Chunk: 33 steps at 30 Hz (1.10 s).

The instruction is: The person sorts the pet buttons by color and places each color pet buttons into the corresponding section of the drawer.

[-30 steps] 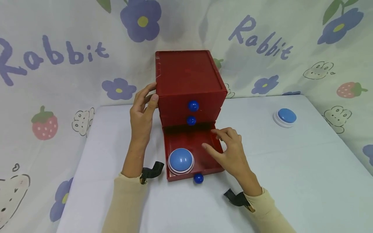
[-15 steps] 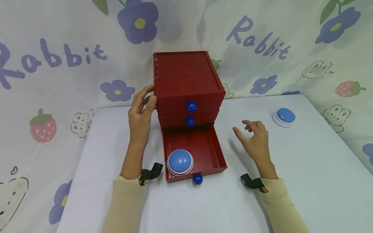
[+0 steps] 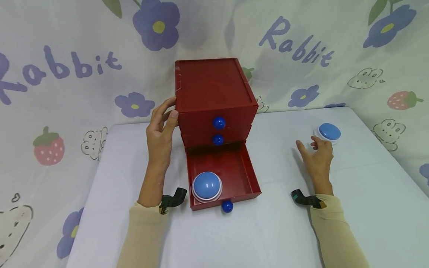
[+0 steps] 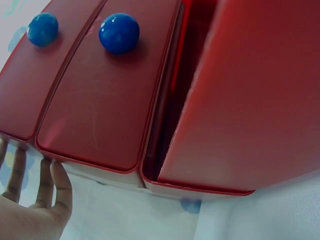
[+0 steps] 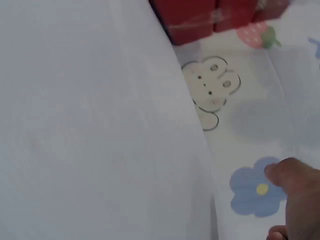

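Observation:
A red drawer cabinet (image 3: 214, 85) with blue ball knobs stands at the back middle of the table. Its bottom drawer (image 3: 234, 167) is pulled out, and a blue push button (image 3: 207, 185) with a white base lies in the drawer's front left corner. My left hand (image 3: 160, 134) rests its fingers against the cabinet's left side; in the left wrist view those fingers (image 4: 61, 185) touch the side wall. At the right, my right hand (image 3: 318, 158) is just in front of a second blue push button (image 3: 330, 131), thumb and fingers apart. Whether it touches that button cannot be told.
A white cloth covers the table (image 3: 275, 230). Behind it hangs a printed curtain (image 3: 207, 33) with flowers, strawberries and rabbits. The drawer's blue knob (image 3: 227, 206) sticks out toward the front.
My right hand has moved from over the open drawer rightward across the table to the second push button. The left hand has stayed at the cabinet's side.

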{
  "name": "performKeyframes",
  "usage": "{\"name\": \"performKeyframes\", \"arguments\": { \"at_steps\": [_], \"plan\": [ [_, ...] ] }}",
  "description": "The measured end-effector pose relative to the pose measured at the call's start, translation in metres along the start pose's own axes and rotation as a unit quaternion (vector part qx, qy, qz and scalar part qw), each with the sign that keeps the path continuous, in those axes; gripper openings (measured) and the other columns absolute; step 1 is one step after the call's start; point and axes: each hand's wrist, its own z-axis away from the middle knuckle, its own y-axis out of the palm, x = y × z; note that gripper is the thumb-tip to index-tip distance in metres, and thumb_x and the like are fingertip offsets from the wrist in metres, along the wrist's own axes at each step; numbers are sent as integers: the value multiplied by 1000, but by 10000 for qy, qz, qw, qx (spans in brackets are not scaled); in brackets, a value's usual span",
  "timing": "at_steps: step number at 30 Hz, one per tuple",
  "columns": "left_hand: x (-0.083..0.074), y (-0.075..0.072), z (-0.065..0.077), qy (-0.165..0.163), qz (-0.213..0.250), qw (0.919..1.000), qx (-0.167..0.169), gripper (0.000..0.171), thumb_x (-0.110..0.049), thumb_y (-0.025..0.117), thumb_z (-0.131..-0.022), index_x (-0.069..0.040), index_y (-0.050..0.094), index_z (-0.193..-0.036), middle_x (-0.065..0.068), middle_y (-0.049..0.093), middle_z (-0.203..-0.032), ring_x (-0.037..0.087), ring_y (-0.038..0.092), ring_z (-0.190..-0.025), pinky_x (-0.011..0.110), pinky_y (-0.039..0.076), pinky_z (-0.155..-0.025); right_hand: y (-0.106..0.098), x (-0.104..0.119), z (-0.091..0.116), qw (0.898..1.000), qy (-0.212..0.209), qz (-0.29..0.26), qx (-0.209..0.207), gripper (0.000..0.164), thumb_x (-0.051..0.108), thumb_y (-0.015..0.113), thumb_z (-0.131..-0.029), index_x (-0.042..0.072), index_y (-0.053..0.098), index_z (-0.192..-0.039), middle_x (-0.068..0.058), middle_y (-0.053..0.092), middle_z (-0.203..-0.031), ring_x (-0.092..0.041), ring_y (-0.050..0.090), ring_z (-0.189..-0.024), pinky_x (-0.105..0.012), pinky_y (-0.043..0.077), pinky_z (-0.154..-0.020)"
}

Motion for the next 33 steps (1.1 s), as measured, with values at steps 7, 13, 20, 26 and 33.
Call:
{"name": "performKeyframes", "arguments": {
  "at_steps": [7,13,20,26,33],
  "plan": [
    [3,-2,0,57,-20,10000,-14,40,-19,58,-100,-12,60,-139,4,52,-140,26,51,-118,27,49,-91,-7,-19,-13,9981,552,105,-266,72,46,67,-92,-2,46,-142,-22,37,-128,-36,31,-123,-51,25,-98],
    [2,-2,1,60,-19,10000,-6,40,-19,58,-100,-10,59,-140,4,52,-140,26,51,-119,27,50,-92,-12,-32,-26,9955,825,104,-454,84,48,67,-91,2,33,-152,-22,28,-138,-34,21,-134,-53,19,-108],
    [-1,-1,1,31,-73,10000,10,41,-19,57,-100,-10,59,-140,4,51,-140,29,50,-121,27,50,-92,-16,-41,-40,9914,1204,371,-352,91,54,65,-90,2,27,-155,-23,22,-145,-35,16,-138,-55,16,-112],
    [-1,-1,0,10,-49,10000,7,41,-19,57,-100,-10,59,-140,4,51,-140,30,50,-121,27,50,-92,-18,-49,-49,9888,1368,486,-344,96,57,65,-89,2,24,-156,-24,19,-149,-35,13,-140,-55,12,-113],
    [0,-1,0,-8,-25,10000,-1,40,-19,57,-101,-10,59,-140,4,51,-140,30,50,-121,27,50,-92,-19,-56,-59,9865,1516,580,-225,100,59,65,-87,1,23,-156,-25,16,-151,-37,10,-141,-57,10,-113]
  ]
}}
